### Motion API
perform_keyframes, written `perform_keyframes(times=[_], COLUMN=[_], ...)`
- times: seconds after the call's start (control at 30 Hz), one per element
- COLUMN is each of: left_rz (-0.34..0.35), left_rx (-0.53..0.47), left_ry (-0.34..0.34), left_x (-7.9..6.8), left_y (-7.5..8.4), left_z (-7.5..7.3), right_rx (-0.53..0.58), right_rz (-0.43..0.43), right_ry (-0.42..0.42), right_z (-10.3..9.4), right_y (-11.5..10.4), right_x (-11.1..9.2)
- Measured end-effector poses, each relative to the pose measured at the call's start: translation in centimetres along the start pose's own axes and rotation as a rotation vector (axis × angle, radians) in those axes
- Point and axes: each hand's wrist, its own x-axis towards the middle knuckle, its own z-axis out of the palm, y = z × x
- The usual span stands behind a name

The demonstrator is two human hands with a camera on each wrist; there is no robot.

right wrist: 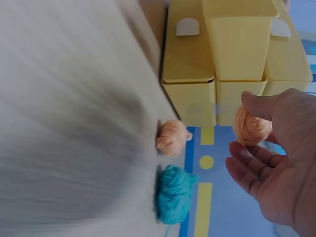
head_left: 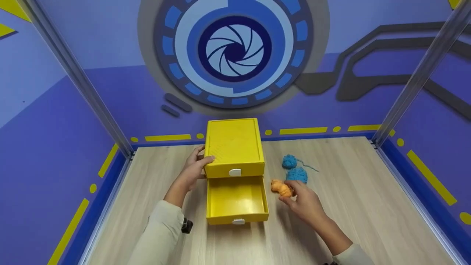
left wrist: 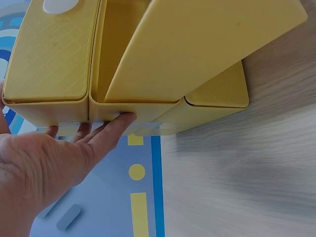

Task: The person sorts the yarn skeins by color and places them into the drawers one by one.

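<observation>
A yellow drawer cabinet (head_left: pixel 234 141) with white pulls stands in front of the back wall. Its middle drawer (head_left: pixel 238 198) is pulled out, and nothing shows inside. My left hand (head_left: pixel 190 171) rests on the cabinet's left side, thumb on the top and fingers extended along the side wall (left wrist: pixel 44 113). To the right of the drawer, my right hand (head_left: pixel 307 202) pinches an orange yarn ball (right wrist: pixel 252 126) between thumb and fingers, raised above the table. A second orange yarn ball (right wrist: pixel 172 138) lies on the table by the cabinet. Behind it are two blue yarn balls, one larger (head_left: pixel 297 175) and one smaller (head_left: pixel 289 161).
A loose blue yarn end (head_left: pixel 311 166) trails rightward over the wooden table (head_left: pixel 349 176). Printed blue-purple panels (head_left: pixel 110 99) enclose the back and sides, with metal posts (head_left: pixel 415 70) at the corners.
</observation>
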Motion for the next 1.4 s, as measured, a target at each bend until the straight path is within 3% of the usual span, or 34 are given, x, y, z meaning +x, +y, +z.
perform_keyframes(times=[0.37,0.9,1.17,1.4], left_rz=[-0.012,-0.001,0.002,-0.008], left_rx=[-0.003,0.003,-0.008,-0.005], left_ry=[0.006,-0.001,-0.014,0.001], left_x=[-0.1,0.0,0.2,0.1], left_y=[-0.1,0.0,0.0,-0.1], left_z=[0.0,0.1,0.0,0.0], right_rx=[0.011,0.026,0.016,-0.004], right_rz=[-0.044,-0.189,-0.259,-0.256], right_ry=[-0.004,0.007,-0.031,-0.158], right_z=[-1.4,-1.6,-0.7,0.4], right_y=[-2.4,-5.7,-6.9,-8.5], right_x=[-0.1,0.3,0.7,1.8])
